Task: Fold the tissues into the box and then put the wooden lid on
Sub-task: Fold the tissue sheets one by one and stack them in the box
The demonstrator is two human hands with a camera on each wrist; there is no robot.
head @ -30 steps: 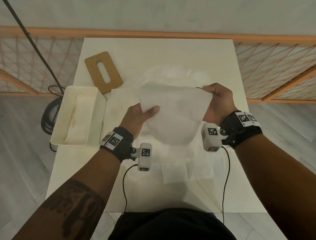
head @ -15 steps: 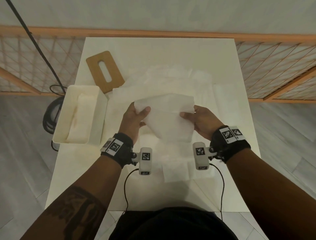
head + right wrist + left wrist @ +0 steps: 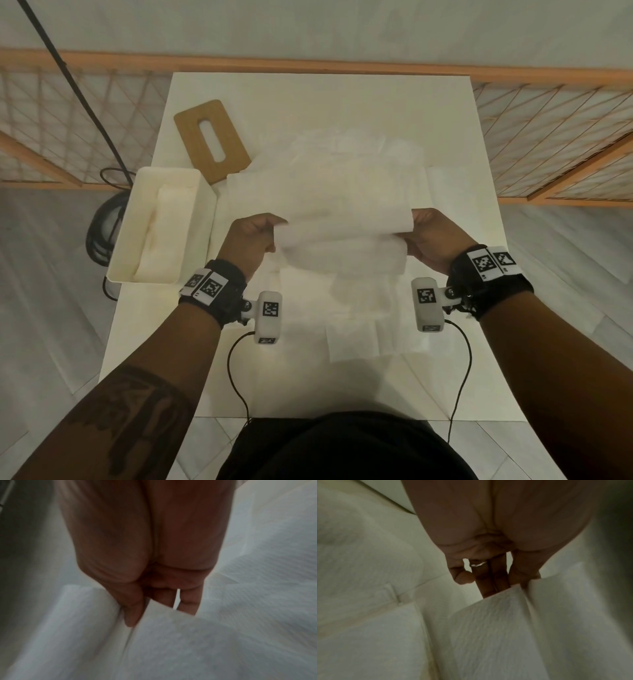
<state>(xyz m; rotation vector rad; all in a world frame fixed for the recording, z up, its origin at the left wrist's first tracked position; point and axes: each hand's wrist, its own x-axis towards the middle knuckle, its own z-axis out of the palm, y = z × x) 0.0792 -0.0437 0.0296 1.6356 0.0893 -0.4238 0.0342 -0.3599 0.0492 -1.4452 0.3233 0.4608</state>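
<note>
fingers point(image 3: 493, 582) of left hand point(image 3: 248, 240) and right hand point(image 3: 433, 240) curled, pinching opposite ends of a half-folded tissue point(image 3: 346, 240) above the table point(image 3: 342, 102); mid-fold, apparently; next, probably close the fold and carry it left to the open box point(image 3: 205, 192), already holding folded tissues; wooden lid point(image 3: 212, 140) lying behind, off the box

Looking down from head height over the table point(image 3: 342, 102), facing forward. Peering close along each palm from the wrists. Sharing the tissue point(image 3: 346, 236) across all three views.
</note>
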